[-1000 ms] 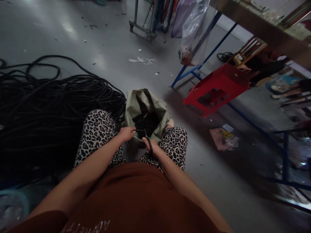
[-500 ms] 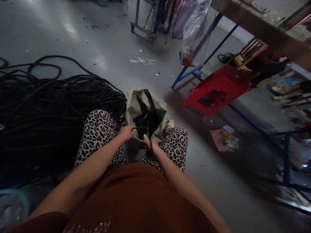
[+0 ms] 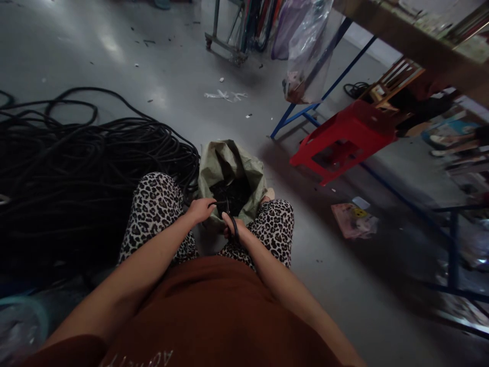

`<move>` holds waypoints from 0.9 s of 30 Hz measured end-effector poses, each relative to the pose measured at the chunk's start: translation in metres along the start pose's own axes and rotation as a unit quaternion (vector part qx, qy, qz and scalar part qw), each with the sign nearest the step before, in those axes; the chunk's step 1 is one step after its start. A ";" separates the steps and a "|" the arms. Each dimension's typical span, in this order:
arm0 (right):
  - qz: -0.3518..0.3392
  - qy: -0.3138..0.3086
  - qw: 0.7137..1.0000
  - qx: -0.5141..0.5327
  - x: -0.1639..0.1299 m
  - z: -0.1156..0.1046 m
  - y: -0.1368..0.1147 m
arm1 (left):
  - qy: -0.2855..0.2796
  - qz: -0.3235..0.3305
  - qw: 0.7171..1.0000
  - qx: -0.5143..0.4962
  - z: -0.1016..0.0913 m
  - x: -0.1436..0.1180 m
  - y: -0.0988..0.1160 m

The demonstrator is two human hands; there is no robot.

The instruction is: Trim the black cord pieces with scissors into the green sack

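Note:
My left hand (image 3: 200, 210) is closed on a thin black cord (image 3: 213, 204), whose end sticks out to the right over the bag. Black-handled scissors (image 3: 234, 224) are gripped in my right hand (image 3: 232, 227), with the blades pointing up and away over the bag mouth, close to the cord. Between my knees stands an olive woven sack (image 3: 254, 165) with its top open and dark pieces (image 3: 237, 196) inside. A large heap of black cord (image 3: 95, 148) lies on the floor to my left.
A red plastic stool (image 3: 344, 137) lies near a workbench (image 3: 412, 46) with blue legs at right. A plastic packet (image 3: 353, 219) lies on the floor (image 3: 171, 66). A wheeled rack (image 3: 225, 46) stands ahead. At lower left is a light-blue tub (image 3: 42, 311).
My right hand and the scissors have shifted slightly left, nearer the cord end. The left hand has barely moved.

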State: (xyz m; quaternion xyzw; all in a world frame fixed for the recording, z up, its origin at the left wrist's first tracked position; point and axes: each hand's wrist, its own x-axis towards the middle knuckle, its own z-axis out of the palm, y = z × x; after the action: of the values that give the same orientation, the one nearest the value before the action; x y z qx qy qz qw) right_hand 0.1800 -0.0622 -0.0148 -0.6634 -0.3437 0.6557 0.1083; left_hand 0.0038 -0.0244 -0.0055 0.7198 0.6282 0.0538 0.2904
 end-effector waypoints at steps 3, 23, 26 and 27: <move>-0.006 0.001 1.000 -0.016 0.001 0.001 0.000 | -0.007 0.006 1.000 0.003 0.002 0.000 -0.001; 0.013 -0.011 1.000 0.009 -0.016 0.000 -0.010 | -0.038 0.032 0.998 0.040 0.001 -0.001 -0.001; 0.011 -0.007 1.000 0.017 -0.013 0.000 -0.007 | -0.039 0.020 0.998 0.038 0.003 0.000 0.000; 0.009 -0.005 1.000 0.016 -0.011 0.001 -0.005 | -0.039 0.017 0.998 0.037 0.004 0.000 0.000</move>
State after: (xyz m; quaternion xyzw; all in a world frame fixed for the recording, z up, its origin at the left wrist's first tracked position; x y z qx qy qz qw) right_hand 0.1788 -0.0650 -0.0028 -0.6616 -0.3272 0.6654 0.1115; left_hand 0.0054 -0.0257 -0.0091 0.7421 0.6057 0.0077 0.2869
